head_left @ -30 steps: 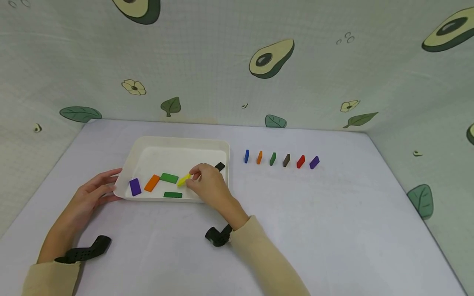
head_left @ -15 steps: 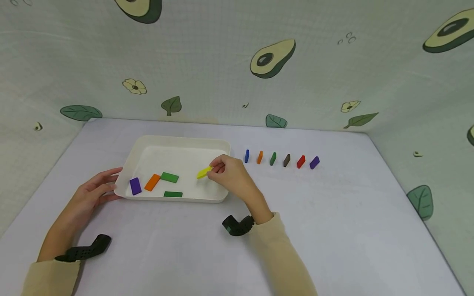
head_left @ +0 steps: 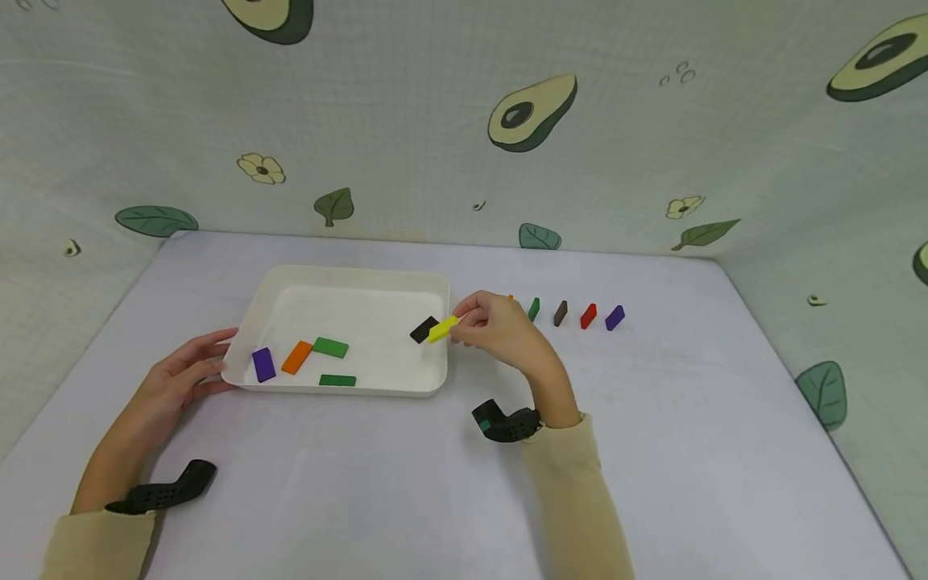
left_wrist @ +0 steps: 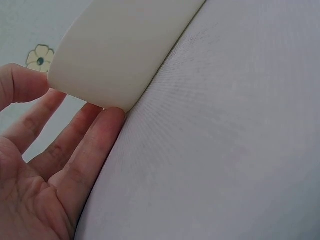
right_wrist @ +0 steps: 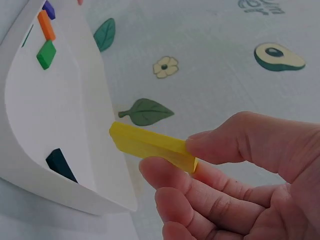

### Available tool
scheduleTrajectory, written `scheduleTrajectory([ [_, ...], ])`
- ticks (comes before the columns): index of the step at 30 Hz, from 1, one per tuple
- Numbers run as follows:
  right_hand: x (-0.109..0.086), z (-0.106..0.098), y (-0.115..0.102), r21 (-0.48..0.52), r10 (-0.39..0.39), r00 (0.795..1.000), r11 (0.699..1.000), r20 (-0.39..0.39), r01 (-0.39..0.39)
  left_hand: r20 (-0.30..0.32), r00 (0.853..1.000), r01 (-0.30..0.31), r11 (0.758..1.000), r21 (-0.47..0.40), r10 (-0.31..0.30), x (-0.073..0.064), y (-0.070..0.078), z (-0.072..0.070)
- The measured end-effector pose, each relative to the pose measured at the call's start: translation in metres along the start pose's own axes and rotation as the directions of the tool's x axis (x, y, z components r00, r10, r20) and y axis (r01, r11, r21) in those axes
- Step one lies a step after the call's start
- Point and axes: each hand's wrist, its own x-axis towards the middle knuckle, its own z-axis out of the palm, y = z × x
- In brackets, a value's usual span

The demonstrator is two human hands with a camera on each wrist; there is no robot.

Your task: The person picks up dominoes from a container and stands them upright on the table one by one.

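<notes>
Since the earlier frame, the yellow piece [head_left: 443, 329] and the right hand [head_left: 500, 326] have moved rightward. The left hand [head_left: 181, 374], fingers loosely extended, touches the left end of the tray [head_left: 348, 298]. Inside lie the purple piece [head_left: 264, 365], orange piece [head_left: 297, 357], two green pieces [head_left: 330, 347] and black piece [head_left: 424, 329]. At the right rim, the right hand pinches the yellow piece by one end; that end-grip could let it swivel or drop. Farther right stand upright pieces [head_left: 561, 313], which a brushing knuckle could topple.

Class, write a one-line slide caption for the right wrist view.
The right hand pinches a yellow block near a white tray where a black block lies.
</notes>
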Motion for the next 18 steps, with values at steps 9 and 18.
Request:
scheduleTrajectory([
  [9,-0.003,-0.019,0.01,0.0,0.0,1.0,1.0,-0.006,0.0,0.01,1.0,-0.012,1.0,-0.012,0.012,0.0,0.001,0.0],
  [18,-0.005,-0.032,0.02,-0.012,0.037,0.999,0.999,-0.016,-0.037,0.01,1.0,-0.019,1.0,-0.006,0.019,0.001,0.002,0.001],
])
